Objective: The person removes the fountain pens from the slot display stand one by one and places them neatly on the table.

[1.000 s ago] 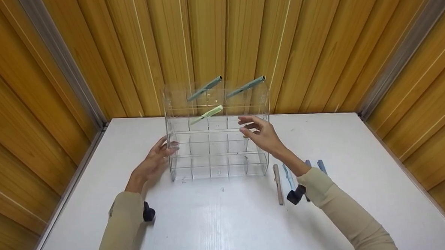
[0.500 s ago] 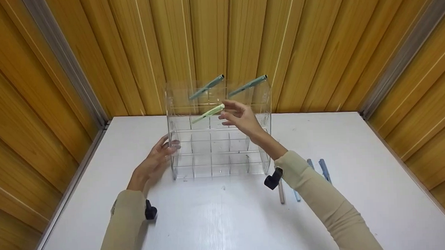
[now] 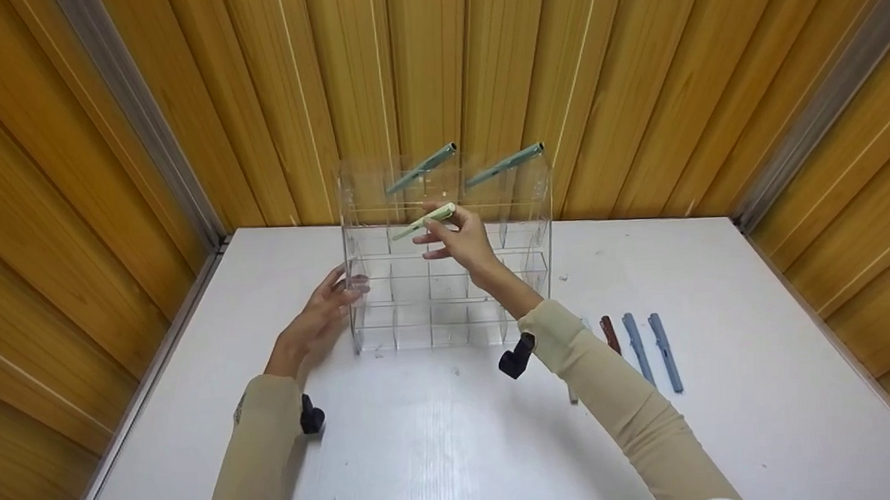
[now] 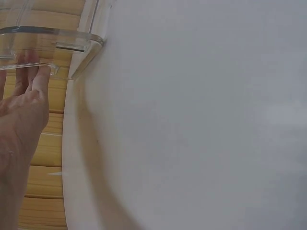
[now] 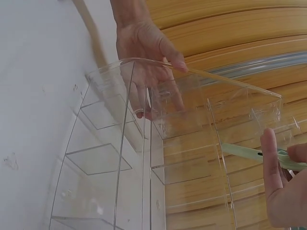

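Note:
A clear acrylic organizer with a grid of compartments stands on the white table. My left hand rests against its left side; in the left wrist view, that hand's fingers lie along the panel. My right hand pinches the upper end of a light green pen between thumb and fingers. The pen slants, its lower end at a compartment of an upper tier; the right wrist view shows the pen too. Above it, a teal pen and another teal pen lean in the top row.
Right of the organizer, a blue pen, a second blue pen and a dark red pen lie on the white table. My right sleeve partly covers other pens. Wood-patterned walls enclose the table's back and sides.
My right hand has moved left from the organizer's right part to the light green pen and now pinches it. The left hand stays at the organizer's side. More table pens show.

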The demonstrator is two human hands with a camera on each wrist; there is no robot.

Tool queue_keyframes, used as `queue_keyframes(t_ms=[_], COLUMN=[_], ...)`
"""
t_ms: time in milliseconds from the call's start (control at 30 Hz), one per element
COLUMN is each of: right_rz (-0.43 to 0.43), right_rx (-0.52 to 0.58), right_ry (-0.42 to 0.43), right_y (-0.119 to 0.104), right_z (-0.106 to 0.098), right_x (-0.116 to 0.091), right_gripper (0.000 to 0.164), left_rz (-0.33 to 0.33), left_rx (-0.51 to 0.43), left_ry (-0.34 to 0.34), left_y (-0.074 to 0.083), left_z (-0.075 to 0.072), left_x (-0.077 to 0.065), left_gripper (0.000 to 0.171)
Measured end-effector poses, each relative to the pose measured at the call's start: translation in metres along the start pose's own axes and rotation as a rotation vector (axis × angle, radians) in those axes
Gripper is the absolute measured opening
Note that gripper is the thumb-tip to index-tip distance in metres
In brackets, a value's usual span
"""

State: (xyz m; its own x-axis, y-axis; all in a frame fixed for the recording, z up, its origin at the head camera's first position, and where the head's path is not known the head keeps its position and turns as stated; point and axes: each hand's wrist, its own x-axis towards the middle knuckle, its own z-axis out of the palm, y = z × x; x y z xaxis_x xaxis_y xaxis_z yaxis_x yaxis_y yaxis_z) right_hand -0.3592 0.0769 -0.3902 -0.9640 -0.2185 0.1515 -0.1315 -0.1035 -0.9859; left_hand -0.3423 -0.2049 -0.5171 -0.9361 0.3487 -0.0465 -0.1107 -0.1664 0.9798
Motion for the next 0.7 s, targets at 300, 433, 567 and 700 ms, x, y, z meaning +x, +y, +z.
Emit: queue_keyframes(t_ms=[300,433,567,700], right_rz=[-0.012,-0.030,-0.088,-0.176], right_rx=[0.055,0.058,0.068,0.071], right_ry=[0.069,0.108,0.157,0.181], right_y=[-0.003,-0.003,-0.004,-0.007], right_z=[-0.002,-0.006,-0.011,-0.017], right_x=[-0.004,-0.009,-0.015,-0.020], right_gripper=[0.032,0.033,0.037,0.045], left_rz=[0.010,0.006,0.013,-0.004], left_rx=[0.016,-0.001,-0.015,-0.036], left_ry=[0.004,-0.015,-0.020,-0.002], left_y=[0.001,0.000,-0.001,-0.002], left_z=[0.000,0.000,0.000,0.001], left_x=[0.001,0.001,0.002,0.002], left_gripper=[0.079,0.079,0.078,0.078])
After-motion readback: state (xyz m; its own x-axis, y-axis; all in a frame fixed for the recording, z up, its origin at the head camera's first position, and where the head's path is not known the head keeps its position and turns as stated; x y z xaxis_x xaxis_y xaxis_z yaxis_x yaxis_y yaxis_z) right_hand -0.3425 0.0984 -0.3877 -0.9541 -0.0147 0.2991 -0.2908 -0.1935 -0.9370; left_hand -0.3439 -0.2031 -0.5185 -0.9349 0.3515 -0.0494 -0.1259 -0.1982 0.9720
